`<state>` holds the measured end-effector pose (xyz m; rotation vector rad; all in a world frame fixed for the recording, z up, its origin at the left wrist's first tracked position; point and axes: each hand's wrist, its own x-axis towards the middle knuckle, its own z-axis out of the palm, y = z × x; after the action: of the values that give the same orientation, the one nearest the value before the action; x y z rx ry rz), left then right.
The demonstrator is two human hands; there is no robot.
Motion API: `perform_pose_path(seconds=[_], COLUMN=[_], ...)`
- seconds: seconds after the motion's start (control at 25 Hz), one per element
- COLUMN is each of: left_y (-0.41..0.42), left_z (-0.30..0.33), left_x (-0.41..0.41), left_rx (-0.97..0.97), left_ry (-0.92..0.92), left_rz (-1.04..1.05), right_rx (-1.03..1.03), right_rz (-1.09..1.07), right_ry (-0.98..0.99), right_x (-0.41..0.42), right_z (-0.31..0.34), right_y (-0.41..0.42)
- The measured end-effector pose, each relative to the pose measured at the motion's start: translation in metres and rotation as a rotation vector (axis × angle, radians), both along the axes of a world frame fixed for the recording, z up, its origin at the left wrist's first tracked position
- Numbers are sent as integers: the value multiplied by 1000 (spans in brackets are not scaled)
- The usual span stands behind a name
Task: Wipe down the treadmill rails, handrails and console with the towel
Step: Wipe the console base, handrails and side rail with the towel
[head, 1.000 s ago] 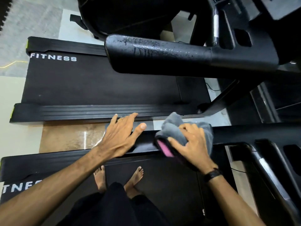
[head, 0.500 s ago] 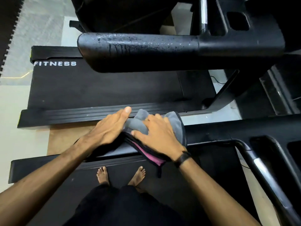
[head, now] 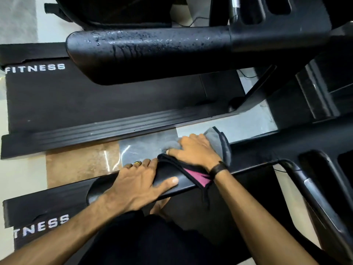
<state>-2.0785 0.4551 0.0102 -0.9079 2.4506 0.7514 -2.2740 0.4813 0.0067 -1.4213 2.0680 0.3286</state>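
Our left hand [head: 136, 183] lies flat with fingers spread over the rounded end of the near handrail [head: 172, 180], gripping nothing, while just to its right our right hand [head: 193, 150] presses the grey towel [head: 219, 144], pink lining showing, down over the same bar. We judge the job to be at an early stage, with only this handrail under the cloth. Farther right the console frame [head: 313, 161] has no cloth on it, and the neighbouring treadmill's handrail [head: 152, 52] above looks speckled and streaked, so much appears left.
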Motion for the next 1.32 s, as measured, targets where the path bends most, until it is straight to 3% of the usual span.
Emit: perform_pose_path(seconds=[0.08, 0.16, 0.24, 0.32, 0.44, 0.56, 0.64, 0.8, 0.88, 1.04, 1.12, 1.24, 1.32], left_y=[-7, -16, -25, -33, -53, -80, -95, -107, -105, -108, -114, -120, -117], left_z=[0, -1, -2, -4, -10, -17, -18, -21, -26, -42, -44, -41, -36], left_x=[2, 9, 16, 20, 21, 24, 29, 49, 57, 53, 47, 41, 41], left_rx=[53, 130, 197, 267, 396, 495, 524, 498, 467, 334, 265, 292, 342], left_ry=[-20, -59, -63, -48, 40, 181, 258, 295, 334, 433, 457, 494, 538], left_rz=[-21, -51, -63, -41, 138, 373, 435, 491, 557, 709, 710, 692, 685], right_rx=[-231, -323, -190, 113, 300, 69, -90, 90, 178, 62, -67, -113, 11], right_rz=[34, -20, -120, -210, -145, 67, 119, -89, -61, 115, 168, 134, -72], right_ry=[8, 32, 210, 325, 143, -93, -138, 196, 255, -119, -179, -25, 155], right_x=[8, -16, -62, -88, -44, 46, 39, -62, -42, 109, 144, 67, -3], right_z=[24, 40, 37, 23, -10, -7, 12, 32, 25, 3, 13, 28, 41], right_y=[39, 71, 69, 35, -21, -30, -5, 20, 6, -47, -46, -13, 5])
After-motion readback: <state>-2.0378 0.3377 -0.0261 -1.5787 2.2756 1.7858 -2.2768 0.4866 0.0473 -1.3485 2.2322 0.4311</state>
